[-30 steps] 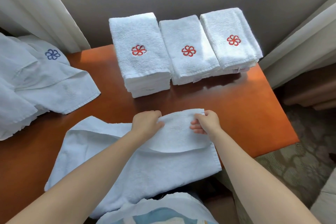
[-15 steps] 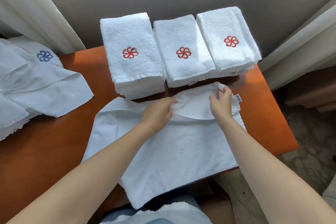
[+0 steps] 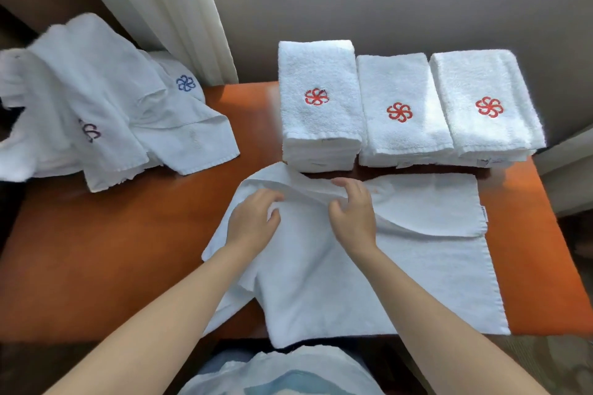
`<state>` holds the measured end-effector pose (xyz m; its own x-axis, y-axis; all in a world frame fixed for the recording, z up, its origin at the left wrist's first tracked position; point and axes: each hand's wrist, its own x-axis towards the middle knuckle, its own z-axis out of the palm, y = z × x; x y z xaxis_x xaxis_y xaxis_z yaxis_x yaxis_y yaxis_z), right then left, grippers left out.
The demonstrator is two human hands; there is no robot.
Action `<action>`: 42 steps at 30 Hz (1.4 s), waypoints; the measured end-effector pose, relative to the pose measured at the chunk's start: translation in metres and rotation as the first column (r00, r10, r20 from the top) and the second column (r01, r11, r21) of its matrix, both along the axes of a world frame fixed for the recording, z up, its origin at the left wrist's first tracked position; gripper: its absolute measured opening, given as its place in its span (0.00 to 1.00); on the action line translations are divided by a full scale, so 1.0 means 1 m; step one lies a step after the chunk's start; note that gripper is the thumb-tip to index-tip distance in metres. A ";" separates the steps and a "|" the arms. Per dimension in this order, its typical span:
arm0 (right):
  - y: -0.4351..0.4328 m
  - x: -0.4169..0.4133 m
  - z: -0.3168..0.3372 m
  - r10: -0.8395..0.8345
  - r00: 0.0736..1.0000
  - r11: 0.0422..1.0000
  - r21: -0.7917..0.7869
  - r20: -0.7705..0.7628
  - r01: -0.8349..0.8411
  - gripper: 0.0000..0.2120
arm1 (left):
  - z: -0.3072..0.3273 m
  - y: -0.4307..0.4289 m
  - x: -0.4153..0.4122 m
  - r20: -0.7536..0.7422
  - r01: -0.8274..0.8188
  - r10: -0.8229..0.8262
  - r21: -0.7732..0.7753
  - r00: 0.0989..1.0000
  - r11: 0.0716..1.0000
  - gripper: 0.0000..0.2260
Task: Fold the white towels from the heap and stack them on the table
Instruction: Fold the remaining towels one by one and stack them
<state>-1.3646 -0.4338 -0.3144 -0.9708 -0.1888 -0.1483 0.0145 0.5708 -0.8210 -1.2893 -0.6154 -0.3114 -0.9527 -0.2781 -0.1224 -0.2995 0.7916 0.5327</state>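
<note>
A pale curtain [image 3: 167,6] is hanging down in folds at the back left, in front of a grey wall [image 3: 385,9] that is running across the back. A second strip of pale curtain [image 3: 564,167] is showing at the right edge. Patterned carpet [image 3: 558,359] is lying at the lower right. Light-coloured clothing with a blue patch [image 3: 282,375] is filling the bottom centre.

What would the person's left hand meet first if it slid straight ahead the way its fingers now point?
Probably the leftmost stack of folded towels: the left hand points up and right across the spread towel towards its front edge.
</note>
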 end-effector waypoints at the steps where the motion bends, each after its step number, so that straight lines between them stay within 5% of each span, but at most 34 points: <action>1: -0.010 0.004 0.000 0.050 0.999 0.999 -0.004 -0.003 -0.050 0.19 | 0.001 -0.009 0.008 0.030 -0.049 0.049 -0.014 0.998 0.999 0.13; 10: -0.069 0.038 -0.013 0.378 0.904 0.915 0.069 0.199 -0.398 0.16 | -0.014 -0.059 0.065 0.435 -0.245 0.285 -0.147 0.854 0.958 0.35; 14: -0.085 0.059 -0.018 0.348 0.889 0.908 0.129 0.296 -0.399 0.18 | -0.024 -0.072 0.067 0.510 -0.205 0.223 -0.091 0.831 0.974 0.21; 20: -0.106 0.074 -0.012 0.237 0.923 0.922 0.230 0.303 -0.312 0.23 | -0.023 -0.094 0.074 0.221 -0.257 0.206 0.236 0.953 0.937 0.06; 25: -0.130 0.079 -0.003 0.185 0.921 0.904 0.308 0.342 -0.296 0.30 | -0.008 -0.132 0.071 0.044 -0.326 0.338 0.406 0.940 0.854 0.08; 33: -0.166 0.081 0.024 0.005 1.000 0.978 0.210 0.003 -0.006 0.43 | 0.035 -0.173 0.057 -0.221 -0.195 0.385 0.583 0.896 0.789 0.10; 35: -0.173 0.079 0.031 -0.016 0.997 0.969 0.246 -0.071 0.033 0.37 | 0.043 -0.176 0.055 -0.245 -0.141 0.340 0.585 0.908 0.798 0.10; 39: -0.171 0.080 0.035 0.070 0.965 0.921 0.388 -0.251 0.035 0.06 | 0.051 -0.180 0.061 -0.293 0.017 0.126 0.440 0.948 0.898 0.08; 42: -0.157 0.089 0.031 0.194 0.945 0.909 0.412 -0.265 -0.071 0.03 | 0.044 -0.184 0.067 -0.256 0.211 -0.158 0.195 0.954 0.958 0.16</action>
